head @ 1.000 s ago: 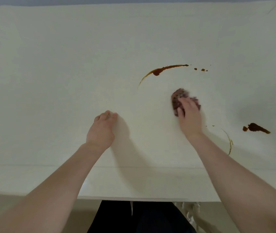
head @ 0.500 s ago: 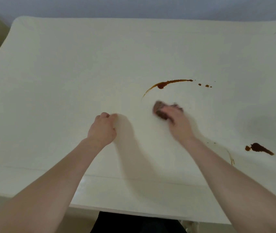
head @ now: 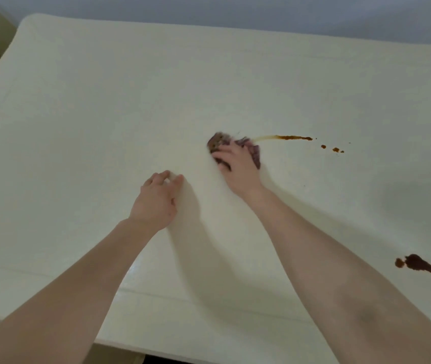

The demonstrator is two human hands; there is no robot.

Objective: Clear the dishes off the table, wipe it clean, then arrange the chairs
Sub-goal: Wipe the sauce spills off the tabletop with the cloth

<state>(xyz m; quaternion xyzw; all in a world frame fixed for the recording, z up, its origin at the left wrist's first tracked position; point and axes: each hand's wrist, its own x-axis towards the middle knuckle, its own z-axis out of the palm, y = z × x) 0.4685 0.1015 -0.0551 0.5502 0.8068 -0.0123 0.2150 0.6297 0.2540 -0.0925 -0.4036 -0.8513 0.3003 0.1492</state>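
A home dining spot: cream table (head: 104,106) with brown sauce spills (head: 419,265)

No text, label, brand, number or sign can be read anywhere in the head view. The pale desk (head: 104,114) carries no print, and the dark cloth (head: 253,153) under the right hand (head: 238,166) is blurred and shows no legible marking.
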